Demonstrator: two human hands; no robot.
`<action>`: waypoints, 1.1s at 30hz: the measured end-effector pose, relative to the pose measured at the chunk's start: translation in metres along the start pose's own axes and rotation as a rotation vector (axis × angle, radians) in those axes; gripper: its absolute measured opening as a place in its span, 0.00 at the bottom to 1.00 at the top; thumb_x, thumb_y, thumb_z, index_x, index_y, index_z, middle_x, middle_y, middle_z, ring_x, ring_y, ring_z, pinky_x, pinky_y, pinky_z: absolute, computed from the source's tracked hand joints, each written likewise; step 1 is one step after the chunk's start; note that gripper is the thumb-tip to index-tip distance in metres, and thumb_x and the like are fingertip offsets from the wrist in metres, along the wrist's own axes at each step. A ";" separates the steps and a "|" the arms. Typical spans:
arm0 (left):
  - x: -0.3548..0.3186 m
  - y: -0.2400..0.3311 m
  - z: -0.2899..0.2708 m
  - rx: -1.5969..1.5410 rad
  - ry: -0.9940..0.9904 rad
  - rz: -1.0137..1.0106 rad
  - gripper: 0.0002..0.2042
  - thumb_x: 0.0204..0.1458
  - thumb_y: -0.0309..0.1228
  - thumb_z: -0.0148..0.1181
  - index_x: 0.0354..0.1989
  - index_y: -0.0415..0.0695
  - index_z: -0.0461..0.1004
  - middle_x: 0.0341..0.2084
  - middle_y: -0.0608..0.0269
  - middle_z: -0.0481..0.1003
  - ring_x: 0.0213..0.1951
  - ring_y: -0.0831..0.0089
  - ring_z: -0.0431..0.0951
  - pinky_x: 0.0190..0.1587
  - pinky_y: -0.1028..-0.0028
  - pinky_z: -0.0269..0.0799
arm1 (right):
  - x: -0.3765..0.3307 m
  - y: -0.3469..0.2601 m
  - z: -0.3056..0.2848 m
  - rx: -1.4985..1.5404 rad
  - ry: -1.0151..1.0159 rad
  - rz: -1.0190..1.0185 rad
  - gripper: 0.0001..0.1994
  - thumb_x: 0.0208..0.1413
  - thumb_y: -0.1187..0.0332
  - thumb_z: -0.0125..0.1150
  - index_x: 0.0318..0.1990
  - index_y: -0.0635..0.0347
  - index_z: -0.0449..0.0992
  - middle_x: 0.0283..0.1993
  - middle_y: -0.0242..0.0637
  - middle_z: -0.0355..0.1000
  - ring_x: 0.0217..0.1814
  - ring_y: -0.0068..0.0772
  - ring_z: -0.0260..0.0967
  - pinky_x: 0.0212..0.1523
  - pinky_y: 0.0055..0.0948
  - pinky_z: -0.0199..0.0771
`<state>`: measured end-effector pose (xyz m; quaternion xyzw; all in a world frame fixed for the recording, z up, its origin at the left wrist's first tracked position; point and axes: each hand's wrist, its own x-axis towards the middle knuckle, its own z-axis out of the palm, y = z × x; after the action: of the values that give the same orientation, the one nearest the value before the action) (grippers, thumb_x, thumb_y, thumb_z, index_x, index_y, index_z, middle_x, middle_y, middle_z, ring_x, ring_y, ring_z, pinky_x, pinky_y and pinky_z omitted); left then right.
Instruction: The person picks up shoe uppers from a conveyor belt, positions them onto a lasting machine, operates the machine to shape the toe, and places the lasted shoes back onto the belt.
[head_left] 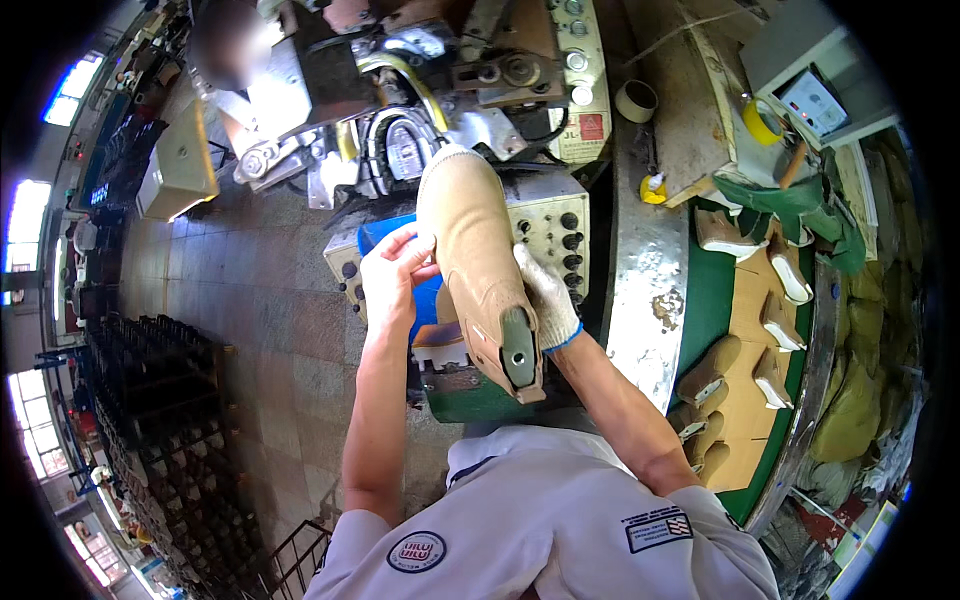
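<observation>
Between both hands' fingers [400, 262], tan shoe [478, 255]

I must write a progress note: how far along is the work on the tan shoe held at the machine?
Done: the tan shoe upper already sits on its last, whose green-grey heel end shows. In hand: the bare left hand and the gloved right hand hold it from both sides, toe toward the machine. Left: more lasted shoes lie on the green conveyor at the right; their finish I cannot tell.

You hold 1 tan boot upper [470, 240] | 2 tape rolls [636, 100] on your bench | 1 white cotton glove [548, 300] on you
</observation>
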<state>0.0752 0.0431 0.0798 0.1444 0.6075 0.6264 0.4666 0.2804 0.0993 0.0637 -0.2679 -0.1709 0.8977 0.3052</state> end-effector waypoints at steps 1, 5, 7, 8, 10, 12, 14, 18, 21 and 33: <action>0.003 0.000 -0.007 -0.022 0.033 0.006 0.18 0.53 0.25 0.70 0.52 0.35 0.77 0.41 0.58 0.82 0.39 0.71 0.83 0.44 0.73 0.82 | 0.009 0.003 0.005 0.001 -0.017 -0.001 0.27 0.70 0.56 0.56 0.68 0.65 0.67 0.61 0.41 0.73 0.59 0.31 0.73 0.60 0.33 0.75; 0.014 0.004 -0.024 -0.106 0.162 0.138 0.21 0.53 0.20 0.67 0.57 0.31 0.74 0.44 0.53 0.81 0.41 0.68 0.83 0.45 0.71 0.82 | 0.048 0.018 0.026 -0.066 0.053 -0.029 0.26 0.69 0.59 0.58 0.68 0.65 0.68 0.63 0.40 0.72 0.60 0.29 0.72 0.60 0.31 0.74; 0.019 0.007 -0.027 -0.092 0.180 0.200 0.22 0.54 0.20 0.67 0.58 0.31 0.73 0.47 0.51 0.80 0.43 0.67 0.83 0.46 0.71 0.82 | 0.066 0.022 0.033 -0.064 0.024 -0.090 0.26 0.69 0.59 0.59 0.68 0.65 0.68 0.62 0.39 0.73 0.60 0.29 0.72 0.59 0.30 0.74; 0.022 0.007 -0.028 -0.092 0.173 0.251 0.22 0.54 0.20 0.67 0.59 0.30 0.73 0.48 0.51 0.79 0.45 0.67 0.83 0.46 0.71 0.82 | 0.074 0.024 0.035 -0.067 0.032 -0.107 0.26 0.69 0.59 0.59 0.68 0.65 0.68 0.62 0.39 0.73 0.59 0.29 0.72 0.59 0.30 0.74; 0.027 0.004 -0.028 -0.074 0.212 0.249 0.23 0.55 0.21 0.67 0.60 0.30 0.72 0.49 0.51 0.79 0.45 0.68 0.82 0.47 0.73 0.81 | 0.089 0.028 0.038 -0.053 0.039 -0.126 0.25 0.68 0.59 0.61 0.66 0.64 0.71 0.60 0.39 0.74 0.58 0.29 0.73 0.58 0.30 0.75; 0.032 -0.002 -0.025 -0.097 0.224 0.285 0.23 0.56 0.23 0.67 0.60 0.30 0.72 0.47 0.52 0.79 0.43 0.69 0.82 0.45 0.74 0.80 | 0.103 0.031 0.038 -0.081 0.039 -0.147 0.24 0.67 0.59 0.61 0.65 0.64 0.72 0.60 0.38 0.75 0.58 0.29 0.73 0.58 0.30 0.75; 0.036 -0.011 -0.023 -0.049 0.208 0.157 0.19 0.63 0.34 0.62 0.56 0.33 0.75 0.41 0.59 0.80 0.36 0.75 0.79 0.40 0.74 0.75 | 0.116 0.036 0.036 -0.078 0.069 -0.135 0.25 0.66 0.58 0.63 0.64 0.65 0.73 0.59 0.38 0.75 0.57 0.29 0.73 0.58 0.31 0.73; 0.039 -0.029 -0.022 -0.081 0.089 -0.006 0.27 0.72 0.47 0.45 0.56 0.31 0.75 0.48 0.57 0.81 0.47 0.73 0.79 0.52 0.70 0.73 | 0.128 0.046 0.029 -0.145 0.106 -0.152 0.27 0.66 0.55 0.64 0.63 0.68 0.73 0.57 0.39 0.76 0.55 0.29 0.72 0.59 0.30 0.72; 0.042 -0.034 -0.026 -0.095 0.021 0.031 0.28 0.72 0.49 0.43 0.58 0.32 0.74 0.49 0.55 0.80 0.48 0.72 0.80 0.52 0.70 0.74 | 0.131 0.050 0.026 -0.176 0.135 -0.179 0.26 0.66 0.55 0.63 0.61 0.69 0.75 0.55 0.39 0.77 0.54 0.28 0.72 0.57 0.29 0.72; 0.053 -0.034 -0.025 -0.150 -0.025 0.014 0.31 0.72 0.53 0.41 0.55 0.31 0.75 0.46 0.53 0.81 0.45 0.70 0.81 0.51 0.69 0.75 | 0.130 0.049 0.036 -0.160 0.154 -0.214 0.16 0.67 0.57 0.63 0.50 0.60 0.81 0.47 0.32 0.79 0.46 0.24 0.74 0.48 0.30 0.77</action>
<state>0.0423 0.0617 0.0235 0.1212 0.5521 0.6715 0.4792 0.1504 0.1405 0.0204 -0.3396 -0.2455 0.8205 0.3888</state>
